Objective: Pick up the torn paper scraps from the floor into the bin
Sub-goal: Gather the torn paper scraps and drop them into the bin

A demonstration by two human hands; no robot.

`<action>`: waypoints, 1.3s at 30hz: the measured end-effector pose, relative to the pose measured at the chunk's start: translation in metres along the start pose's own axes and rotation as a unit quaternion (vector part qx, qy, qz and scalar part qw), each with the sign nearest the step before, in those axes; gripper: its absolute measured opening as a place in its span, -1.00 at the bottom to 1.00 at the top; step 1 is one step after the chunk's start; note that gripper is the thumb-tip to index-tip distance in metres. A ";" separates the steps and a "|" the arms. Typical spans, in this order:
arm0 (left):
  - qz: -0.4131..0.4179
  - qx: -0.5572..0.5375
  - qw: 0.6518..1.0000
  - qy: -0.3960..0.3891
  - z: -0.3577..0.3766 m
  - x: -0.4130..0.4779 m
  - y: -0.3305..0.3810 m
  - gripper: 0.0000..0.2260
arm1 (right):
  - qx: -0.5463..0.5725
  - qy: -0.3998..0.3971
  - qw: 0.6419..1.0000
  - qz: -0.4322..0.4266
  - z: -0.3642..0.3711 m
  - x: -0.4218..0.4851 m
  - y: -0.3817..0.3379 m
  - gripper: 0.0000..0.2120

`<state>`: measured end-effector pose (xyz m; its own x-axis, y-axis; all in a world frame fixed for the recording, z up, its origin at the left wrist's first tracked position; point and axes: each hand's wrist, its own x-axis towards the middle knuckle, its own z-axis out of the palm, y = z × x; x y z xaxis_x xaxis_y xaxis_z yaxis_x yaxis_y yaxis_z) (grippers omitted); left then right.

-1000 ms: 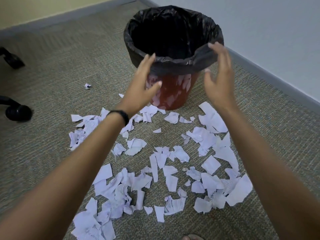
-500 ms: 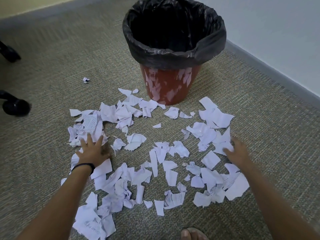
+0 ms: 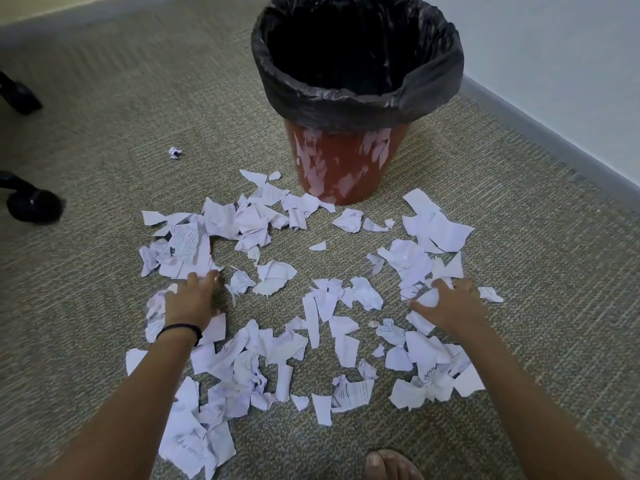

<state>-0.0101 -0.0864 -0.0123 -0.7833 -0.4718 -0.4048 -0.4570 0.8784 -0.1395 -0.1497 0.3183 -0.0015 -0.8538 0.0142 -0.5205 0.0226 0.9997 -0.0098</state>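
Black chair casters, two of them, sit at the far left: one (image 3: 20, 95) near the top, one (image 3: 34, 206) lower down. On the grey-green carpet (image 3: 104, 109) we see one small crumpled ball (image 3: 175, 152) lying apart from the rest. Our left hand (image 3: 192, 299), with one dark band (image 3: 180, 330) on the wrist, lies flat with fingers spread, pressing on the torn paper scraps (image 3: 311, 306), too many to count, scattered between and around both hands. One red bin (image 3: 343, 157) with one black liner (image 3: 356, 98) stands just beyond the scraps. Our right hand (image 3: 446, 303) curls its fingers round a bunch of scraps. One bare foot (image 3: 391, 465) shows at the bottom edge, and one pale wall (image 3: 554, 46) runs along the right
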 end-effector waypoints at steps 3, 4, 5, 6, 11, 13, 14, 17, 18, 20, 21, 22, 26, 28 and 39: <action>-0.042 0.094 0.994 0.024 -0.004 -0.009 0.001 -0.25 | 0.005 -0.109 0.994 0.029 0.002 -0.016 -0.004 -0.05; -0.073 0.095 0.993 0.003 -0.005 -0.011 0.000 -0.16 | 0.017 -0.132 0.991 0.025 0.004 -0.020 -0.007 0.00; -0.103 0.076 0.992 -0.014 -0.004 -0.013 -0.003 -0.10 | 0.027 -0.147 0.989 0.018 0.007 -0.024 -0.009 0.03; -0.134 0.038 0.990 -0.030 -0.005 -0.014 -0.005 -0.07 | 0.034 -0.156 0.987 0.006 0.009 -0.028 -0.012 0.05; -0.241 -0.161 0.949 -0.124 0.006 -0.019 -0.020 0.04 | 0.004 -0.134 0.979 -0.156 0.025 -0.052 -0.036 -0.03; -0.233 -0.183 0.946 -0.131 0.013 -0.015 -0.024 0.03 | -0.010 -0.097 0.973 -0.208 0.033 -0.056 -0.048 -0.15; -0.226 -0.176 0.951 -0.119 0.012 -0.016 -0.024 0.01 | -0.021 -0.078 0.971 -0.225 0.036 -0.056 -0.054 -0.22; -0.165 -0.165 0.970 -0.062 0.004 -0.016 -0.017 -0.28 | -0.006 -0.040 0.966 -0.256 0.042 -0.057 -0.070 -0.35; -0.140 -0.168 0.975 -0.048 0.000 -0.017 -0.014 -0.42 | 0.026 -0.041 0.963 -0.264 0.042 -0.056 -0.076 -0.37; -0.089 -0.168 0.981 -0.035 -0.004 -0.015 -0.006 -0.56 | 0.141 -0.061 0.948 -0.279 0.039 -0.054 -0.085 -0.41; -0.067 -0.170 0.983 -0.029 -0.006 -0.015 -0.003 -0.58 | 0.203 -0.067 0.933 -0.289 0.035 -0.053 -0.090 -0.42; -0.043 -0.178 0.983 -0.020 -0.007 -0.013 -0.002 -0.58 | 0.251 -0.059 0.920 -0.295 0.032 -0.052 -0.094 -0.41; 0.028 -0.197 0.980 -0.015 -0.011 -0.009 0.010 -0.49 | 0.224 0.000 0.919 -0.324 0.024 -0.040 -0.110 -0.30; 0.060 -0.170 0.983 -0.047 -0.015 -0.010 0.016 -0.41 | 0.165 -0.025 0.931 -0.325 0.023 -0.035 -0.117 -0.21; 0.271 -0.089 0.954 -0.094 -0.033 -0.013 0.061 -0.29 | -0.144 -0.048 0.882 -0.447 0.032 -0.074 -0.159 -0.41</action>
<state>-0.0417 -0.0290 0.0144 -0.8427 0.0837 -0.5318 -0.0847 0.9549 0.2846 -0.0730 0.1573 0.0114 -0.4159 -0.7695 -0.4846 -0.7811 0.5752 -0.2429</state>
